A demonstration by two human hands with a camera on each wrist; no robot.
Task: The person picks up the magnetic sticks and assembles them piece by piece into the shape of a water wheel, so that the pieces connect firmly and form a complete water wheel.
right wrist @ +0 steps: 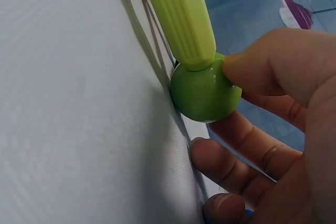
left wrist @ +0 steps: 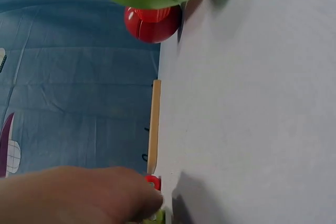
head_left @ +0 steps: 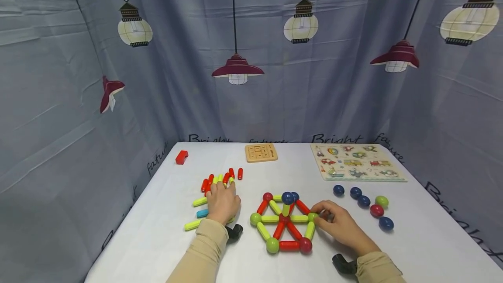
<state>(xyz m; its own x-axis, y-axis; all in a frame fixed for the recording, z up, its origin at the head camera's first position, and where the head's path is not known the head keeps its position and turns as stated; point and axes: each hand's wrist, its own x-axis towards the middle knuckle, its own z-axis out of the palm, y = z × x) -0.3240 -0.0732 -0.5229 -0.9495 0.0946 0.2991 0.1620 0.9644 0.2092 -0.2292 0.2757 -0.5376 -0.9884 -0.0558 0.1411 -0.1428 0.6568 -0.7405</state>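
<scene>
A flat hexagonal frame of red and yellow-green magnetic rods [head_left: 289, 246] joined by balls lies on the white table. From its middle a yellow-green rod [head_left: 286, 210] rises, with a blue ball [head_left: 287, 198] at the top. My right hand [head_left: 339, 224] pinches the green ball [right wrist: 205, 93] at the frame's right corner between thumb and index finger; a yellow-green rod [right wrist: 181, 19] touches that ball. Left of the frame, my left hand [head_left: 223, 202] reaches down among loose rods [head_left: 199, 201]. Its fingertips are mostly hidden, so any grip there is unclear.
Several loose balls [head_left: 363, 201], blue, red and green, lie right of my right hand. Farther back are a picture puzzle board [head_left: 357, 174], a small wooden board [head_left: 261, 153] and a red block [head_left: 181, 157]. A grey curtain [head_left: 275, 112] hangs behind the table.
</scene>
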